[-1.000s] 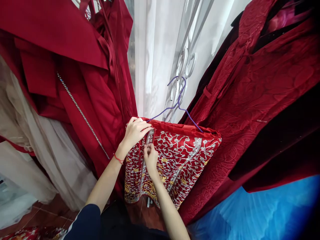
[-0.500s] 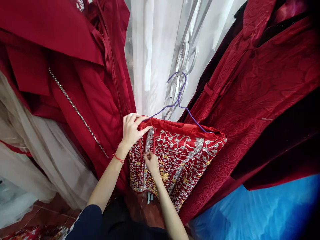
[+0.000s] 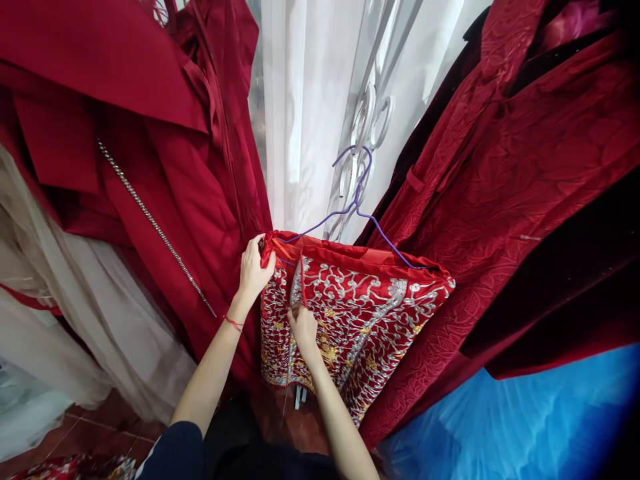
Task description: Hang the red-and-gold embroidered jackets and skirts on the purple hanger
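Note:
A red skirt (image 3: 350, 300) with silver and gold embroidery hangs from a purple wire hanger (image 3: 357, 193). The hanger's arms run down into its satin waistband. At the waistband's left end, my left hand (image 3: 256, 268) is closed on the gathered cloth, thumb in front and fingers behind. Lower down, in front of the embroidery, my right hand (image 3: 303, 327) pinches a thin red strap (image 3: 303, 280) that runs up to the waistband. Its fingertips partly hide the strap's lower end.
Dark red garments (image 3: 165, 173) with a rhinestone chain (image 3: 155, 223) hang on the left. A red patterned dress (image 3: 505, 193) hangs on the right, above blue fabric (image 3: 525, 413). Behind the hanger stand white scrollwork metal (image 3: 367, 110) and a white curtain (image 3: 310, 100).
My left hand has shifted slightly left and down and now grips the waistband's end, showing more red satin. The strap lies closer to one line; my right hand stays nearly in place.

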The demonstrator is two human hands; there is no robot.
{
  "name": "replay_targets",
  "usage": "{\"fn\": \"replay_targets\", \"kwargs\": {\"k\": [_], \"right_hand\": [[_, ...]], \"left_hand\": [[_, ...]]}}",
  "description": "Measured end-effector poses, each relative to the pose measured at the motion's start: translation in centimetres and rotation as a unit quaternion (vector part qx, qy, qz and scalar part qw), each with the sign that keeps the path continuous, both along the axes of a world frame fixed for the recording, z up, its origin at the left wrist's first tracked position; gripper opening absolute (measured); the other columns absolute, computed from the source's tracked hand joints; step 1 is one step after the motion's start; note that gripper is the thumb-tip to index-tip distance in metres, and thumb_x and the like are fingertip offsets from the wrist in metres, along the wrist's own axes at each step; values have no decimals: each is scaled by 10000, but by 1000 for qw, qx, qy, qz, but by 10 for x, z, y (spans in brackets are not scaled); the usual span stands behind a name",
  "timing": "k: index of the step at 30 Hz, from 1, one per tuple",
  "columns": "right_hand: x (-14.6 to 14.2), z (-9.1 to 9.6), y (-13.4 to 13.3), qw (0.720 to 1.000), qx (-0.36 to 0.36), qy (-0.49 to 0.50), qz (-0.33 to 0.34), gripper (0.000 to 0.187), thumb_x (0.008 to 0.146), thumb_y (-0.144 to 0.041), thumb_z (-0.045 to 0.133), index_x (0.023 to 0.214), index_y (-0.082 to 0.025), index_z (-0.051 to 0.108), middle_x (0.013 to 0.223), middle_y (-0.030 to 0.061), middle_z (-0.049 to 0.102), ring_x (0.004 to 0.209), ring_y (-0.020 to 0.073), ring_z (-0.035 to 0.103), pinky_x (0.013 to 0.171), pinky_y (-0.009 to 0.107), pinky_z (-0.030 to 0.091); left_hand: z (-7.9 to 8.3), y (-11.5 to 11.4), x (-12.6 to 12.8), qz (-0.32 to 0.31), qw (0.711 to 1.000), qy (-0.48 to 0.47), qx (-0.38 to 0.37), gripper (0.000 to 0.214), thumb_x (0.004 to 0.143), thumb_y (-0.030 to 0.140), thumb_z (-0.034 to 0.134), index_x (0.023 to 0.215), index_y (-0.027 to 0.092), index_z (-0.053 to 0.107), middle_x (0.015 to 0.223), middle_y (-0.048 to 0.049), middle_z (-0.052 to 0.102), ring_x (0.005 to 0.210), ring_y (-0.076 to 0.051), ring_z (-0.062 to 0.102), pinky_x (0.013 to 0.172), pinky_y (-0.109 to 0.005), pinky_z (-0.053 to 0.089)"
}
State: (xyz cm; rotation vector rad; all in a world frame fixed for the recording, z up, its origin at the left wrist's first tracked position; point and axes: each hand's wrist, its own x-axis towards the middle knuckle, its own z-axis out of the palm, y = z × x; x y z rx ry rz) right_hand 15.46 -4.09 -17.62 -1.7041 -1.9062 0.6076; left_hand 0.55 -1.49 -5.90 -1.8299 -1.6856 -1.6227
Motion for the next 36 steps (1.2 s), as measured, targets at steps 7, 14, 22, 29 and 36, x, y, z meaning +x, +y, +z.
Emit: {"fn": "replay_targets", "kwargs": {"k": [7,14,22,29,36], "right_hand": [[7,14,-11,998,46,36,11,222,940,-330,525,835,-211,681,740,52,716,666,185,658,587,248,368],[59,90,-36,931,289,218,-50,334,952,-436,470,770,-192,609,619,-10,579,539,125,495,574,247,365],[152,156,-5,816,441,89,-364,498,877,-592,512,1094,-144,540,1104,202,530,1086,353,477,935,524,374],[182,157,27,847,339,13,-410,574,829,-646,518,1097,-140,571,1122,222,494,1073,408,473,865,580,403],[200,160,28,870,317,-4,-377,422,944,-472,399,1019,-152,665,1020,167,522,905,296,538,712,419,449]], "left_hand": [[4,-4,-1,19,1000,1,9,400,901,306,532,1274,164,528,1289,-158,620,1204,-275,589,1030,-416,448],[12,-14,-6,91,996,-8,-11,434,807,484,668,1127,195,621,1067,-107,724,959,-262,683,840,-345,498],[23,-20,-5,139,990,15,-28,314,831,481,632,1004,224,680,922,-75,755,829,-241,694,699,-274,435],[26,-20,-5,148,986,56,-51,331,924,431,490,969,187,708,748,-92,721,658,-214,651,625,-265,369],[25,-20,-24,49,998,-34,-23,315,910,370,489,817,149,693,603,-22,613,549,-126,516,599,-238,359]]}}
